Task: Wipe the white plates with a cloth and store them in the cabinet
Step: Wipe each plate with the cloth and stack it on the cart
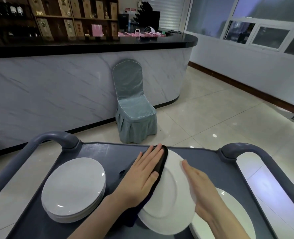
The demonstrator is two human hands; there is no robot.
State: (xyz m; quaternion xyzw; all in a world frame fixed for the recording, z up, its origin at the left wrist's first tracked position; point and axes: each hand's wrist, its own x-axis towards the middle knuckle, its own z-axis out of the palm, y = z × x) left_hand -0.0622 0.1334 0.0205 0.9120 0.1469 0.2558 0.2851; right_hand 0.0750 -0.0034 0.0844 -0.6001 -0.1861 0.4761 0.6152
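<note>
One plate (172, 204) tilted over the cart (108, 152), between two hands. Left hand (142, 176), fingers straight, presses one dark cloth (161, 163) to it; right hand (203, 192) flat against its face. One stack (74, 183) at left; one lone plate (232, 213) at right.

Top of my view: labels on the shelved boxes (77, 6) and 2 red wall signs (127, 9) blur beyond reading.

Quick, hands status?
Left hand: open, flat, pressing the dark cloth on the white plate.
Right hand: open, flat against that plate.
</note>
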